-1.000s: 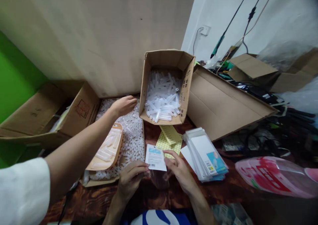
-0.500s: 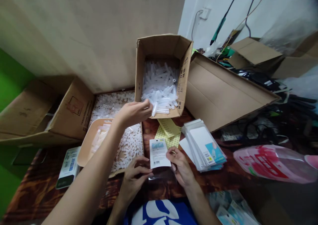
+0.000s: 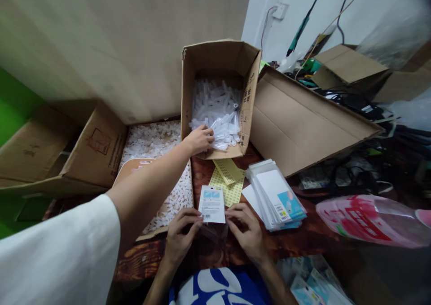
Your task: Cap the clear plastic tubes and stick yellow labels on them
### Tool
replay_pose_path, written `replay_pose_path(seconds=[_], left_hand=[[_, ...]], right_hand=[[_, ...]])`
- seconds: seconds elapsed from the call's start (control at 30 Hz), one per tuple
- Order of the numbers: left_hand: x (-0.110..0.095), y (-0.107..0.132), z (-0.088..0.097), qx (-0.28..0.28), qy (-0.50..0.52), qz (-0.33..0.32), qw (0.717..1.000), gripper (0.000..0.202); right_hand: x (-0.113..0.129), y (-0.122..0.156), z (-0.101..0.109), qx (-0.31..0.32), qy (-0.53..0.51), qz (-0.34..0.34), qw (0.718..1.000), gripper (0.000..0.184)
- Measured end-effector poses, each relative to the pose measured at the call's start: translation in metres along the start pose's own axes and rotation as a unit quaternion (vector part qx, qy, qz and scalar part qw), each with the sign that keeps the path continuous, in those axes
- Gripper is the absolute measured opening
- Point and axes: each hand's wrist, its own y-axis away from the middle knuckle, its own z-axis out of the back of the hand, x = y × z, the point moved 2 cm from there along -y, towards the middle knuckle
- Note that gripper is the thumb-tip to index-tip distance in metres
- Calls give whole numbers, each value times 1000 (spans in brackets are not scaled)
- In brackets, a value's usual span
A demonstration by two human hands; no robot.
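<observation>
A white printed card [image 3: 212,204] with blue pictures and a barcode lies just above the table edge in front of me. Clear film of a plastic bag [image 3: 213,234] shows below it. My left hand [image 3: 183,233] pinches the bag at the card's lower left corner, fingers closed. On the other side, my right hand [image 3: 247,231] is closed in a pinch on the bag by the lower right corner. Yellow sticker sheets [image 3: 230,179] lie just beyond the card. To the right is a stack of bagged cards [image 3: 276,197].
A co-worker's hand [image 3: 200,139] reaches from the left into a cardboard box [image 3: 251,103] of clear plastic tubes [image 3: 222,121]. Behind that arm are a tray of small white pieces [image 3: 148,141] and a peach basin [image 3: 129,168]. A pink bottle [image 3: 367,219] lies at right.
The co-worker's arm has reached farther right and into the tube box, its white sleeve now showing. My right hand has shifted from the card's right side to its lower corner.
</observation>
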Motion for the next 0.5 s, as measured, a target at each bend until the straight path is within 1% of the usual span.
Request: replay_pose_path(seconds=[0.03,0.07,0.1,0.13,0.2,0.27,0.33,0.37,0.43,0.47,0.5], left_hand=[[4,31,0,-12,40,2,999,29],[8,57,-1,-18,82,-6,996,29],[12,75,-2,-24,119,-16,992,29],[16,87,-3,-31,147,-15,988,29],[23,95,-5,-42,179,-7,983,26],[24,92,-5,-38,199,18,979,19],[22,89,-4,-14,238,78,968,14],[20,90,-4,2,267,117,957,12],[16,95,-6,32,323,188,927,10],[14,99,-7,39,339,210,916,10],[13,103,-8,43,349,230,907,11]], right_hand=[[2,2,0,1,45,60,997,14],[4,4,-1,2,85,119,989,19],[4,6,-1,1,116,169,979,24],[4,7,-2,-2,132,202,970,27],[3,8,-2,-10,129,215,968,28],[3,8,0,-14,130,206,970,24],[5,10,3,-24,132,176,975,17],[4,13,5,-28,122,143,982,13],[0,23,7,-29,63,36,997,8],[-5,29,8,-29,19,-28,999,11],[-10,36,8,-32,-26,-90,995,14]])
